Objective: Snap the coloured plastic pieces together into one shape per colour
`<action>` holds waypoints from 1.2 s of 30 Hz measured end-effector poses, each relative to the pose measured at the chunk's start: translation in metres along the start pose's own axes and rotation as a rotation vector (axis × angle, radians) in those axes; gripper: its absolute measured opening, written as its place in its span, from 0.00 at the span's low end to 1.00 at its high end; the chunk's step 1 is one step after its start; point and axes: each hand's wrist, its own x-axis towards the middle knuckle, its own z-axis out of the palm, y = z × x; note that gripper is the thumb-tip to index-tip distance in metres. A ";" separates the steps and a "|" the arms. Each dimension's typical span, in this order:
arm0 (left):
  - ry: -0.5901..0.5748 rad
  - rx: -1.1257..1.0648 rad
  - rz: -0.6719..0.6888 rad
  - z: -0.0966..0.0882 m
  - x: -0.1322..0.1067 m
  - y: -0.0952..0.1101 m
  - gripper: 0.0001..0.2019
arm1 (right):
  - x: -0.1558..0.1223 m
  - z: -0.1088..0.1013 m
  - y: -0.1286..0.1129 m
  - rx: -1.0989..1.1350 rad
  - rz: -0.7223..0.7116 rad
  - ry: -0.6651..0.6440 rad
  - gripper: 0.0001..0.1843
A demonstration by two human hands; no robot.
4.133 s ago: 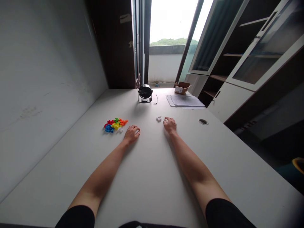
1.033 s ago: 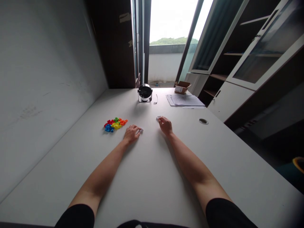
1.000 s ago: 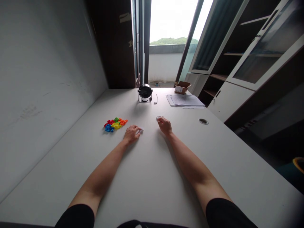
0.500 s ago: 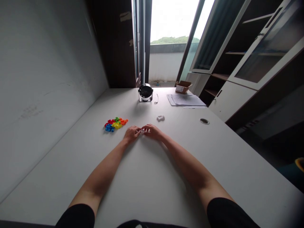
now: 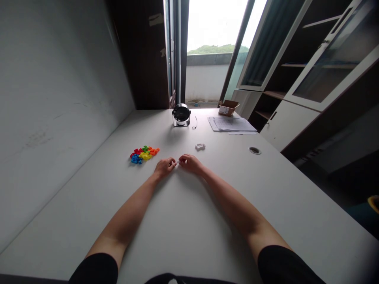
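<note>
Here, in the head view, both bare forearms reach out from black sleeves over the pale counter [image 5: 183, 236], and the two hands meet near its middle. The left hand [image 5: 164, 166] rests low on the counter with its fingers curled in and bunched together. The right hand [image 5: 189, 162] faces it, knuckles up, with its fingers likewise drawn together. Between the two sets of fingertips sits a small white piece [image 5: 177, 162], pinched from both sides. It is too small to tell whether it is one part or two pressed together. A second white piece [image 5: 200, 146] lies loose on the counter just beyond the right hand, apart from it. To the left of the left hand, near but not touching, a flat cluster of coloured pieces [image 5: 144, 154] in blue, red, yellow, green and orange lies on the counter. Farther back stands a round black device [image 5: 181, 115] on a silvery base, with a thin dark cord [image 5: 194, 123] just to its right. A spread of papers [image 5: 231, 124] and an open cardboard box [image 5: 228, 108] sit at the far right corner. A round hole [image 5: 254, 150] is set into the counter on the right. A glass-doored cabinet [image 5: 310, 63] stands to the right, and a bright window [image 5: 213, 39] is beyond the far edge.
</note>
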 end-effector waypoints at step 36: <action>0.039 0.001 -0.047 -0.005 0.000 0.008 0.13 | 0.000 -0.001 -0.002 0.183 0.139 -0.072 0.18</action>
